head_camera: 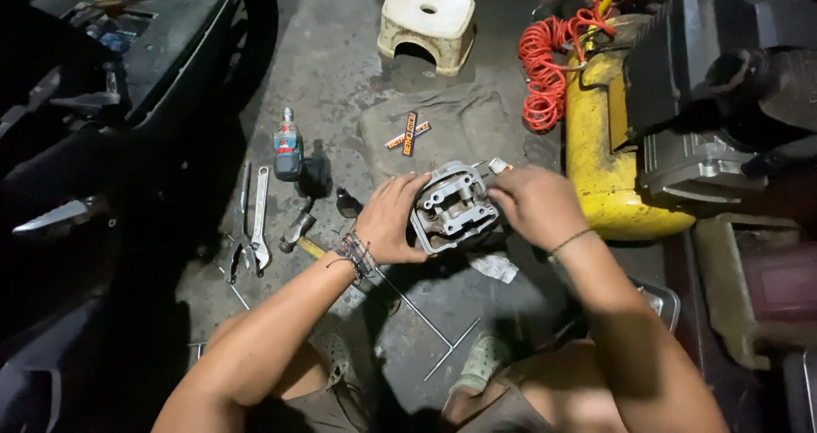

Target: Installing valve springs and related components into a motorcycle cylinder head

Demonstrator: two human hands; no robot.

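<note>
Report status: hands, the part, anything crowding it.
Left hand and right hand both grip the metal engine head. Held above floor. Hammer, pliers lie left, clear.

The compressor tank (600, 156) was yellow, the coiled hose (545, 71) orange-red, the stool (427, 20) cream, the engine part (454, 207) grey.

Light is falling from above onto the centre of the frame, brightening the concrete floor (340, 67). Left edge and lower right are sinking into near-black. Arms are casting soft shadows downward. Edges are bending slightly; slight softness overall.
</note>
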